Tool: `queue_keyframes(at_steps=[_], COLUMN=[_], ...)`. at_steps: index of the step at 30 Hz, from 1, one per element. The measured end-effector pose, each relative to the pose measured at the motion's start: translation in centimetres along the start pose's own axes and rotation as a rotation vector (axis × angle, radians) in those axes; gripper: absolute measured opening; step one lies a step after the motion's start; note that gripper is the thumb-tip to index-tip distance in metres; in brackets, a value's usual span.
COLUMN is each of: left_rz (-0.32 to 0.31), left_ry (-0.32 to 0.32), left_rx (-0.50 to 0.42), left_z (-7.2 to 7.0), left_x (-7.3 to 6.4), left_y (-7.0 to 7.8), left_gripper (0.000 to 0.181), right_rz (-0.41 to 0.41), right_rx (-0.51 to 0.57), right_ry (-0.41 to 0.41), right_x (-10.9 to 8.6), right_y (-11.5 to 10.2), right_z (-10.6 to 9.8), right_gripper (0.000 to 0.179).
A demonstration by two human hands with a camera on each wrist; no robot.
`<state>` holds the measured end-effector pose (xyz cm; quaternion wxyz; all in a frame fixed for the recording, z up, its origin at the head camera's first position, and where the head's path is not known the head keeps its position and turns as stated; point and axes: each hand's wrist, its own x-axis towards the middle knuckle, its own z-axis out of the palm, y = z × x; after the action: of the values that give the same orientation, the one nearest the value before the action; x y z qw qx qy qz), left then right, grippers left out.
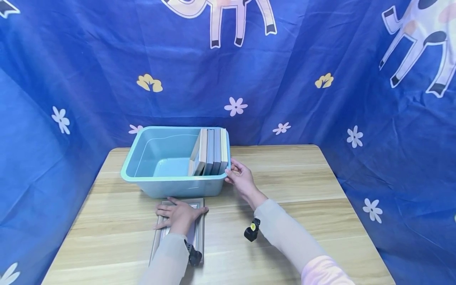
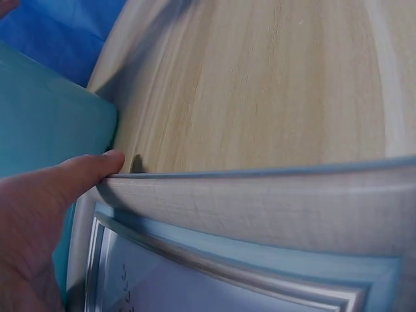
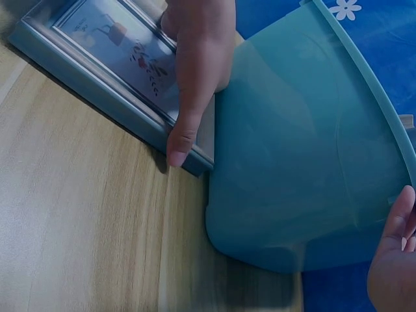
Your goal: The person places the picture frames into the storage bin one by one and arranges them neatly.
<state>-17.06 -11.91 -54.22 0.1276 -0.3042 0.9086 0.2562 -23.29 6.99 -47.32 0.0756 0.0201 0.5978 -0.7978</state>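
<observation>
A grey picture frame (image 1: pixel 200 237) with a silvery inner border lies flat on the table in front of a light blue plastic bin (image 1: pixel 171 187). My left hand (image 1: pixel 182 217) rests across its far part with fingers spread, and the thumb reaches over the right edge in the left wrist view. At the bin's front right corner, my right hand (image 1: pixel 242 180) holds the rim between thumb and fingers; some fingertips are hidden behind it. Several flat, frame-like pieces (image 1: pixel 216 152) stand on edge along the bin's right side, the leftmost one leaning.
The wooden table (image 1: pixel 285 190) extends to both sides of the bin. Blue patterned cloth (image 1: pixel 192 91) hangs behind and at both sides, close behind the bin. A small black wrist device (image 1: pixel 252 230) sits on each forearm.
</observation>
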Motion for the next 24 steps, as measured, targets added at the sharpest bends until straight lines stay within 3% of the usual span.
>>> queue_keyframes(at_steps=[9, 24], left_rz=[0.047, 0.235], left_ry=[-0.011, 0.011], left_rx=[0.005, 0.058], left_z=[-0.5, -3.4], left_x=[-0.5, -3.0], left_y=[0.1, 0.0], left_gripper=[0.15, 0.151], right_rz=[-0.014, -0.015], right_rx=[-0.006, 0.02], right_ry=[-0.005, -0.003], right_x=[-0.2, -0.4], right_y=[-0.2, -0.1], right_z=[0.0, 0.2], right_gripper=[0.053, 0.053])
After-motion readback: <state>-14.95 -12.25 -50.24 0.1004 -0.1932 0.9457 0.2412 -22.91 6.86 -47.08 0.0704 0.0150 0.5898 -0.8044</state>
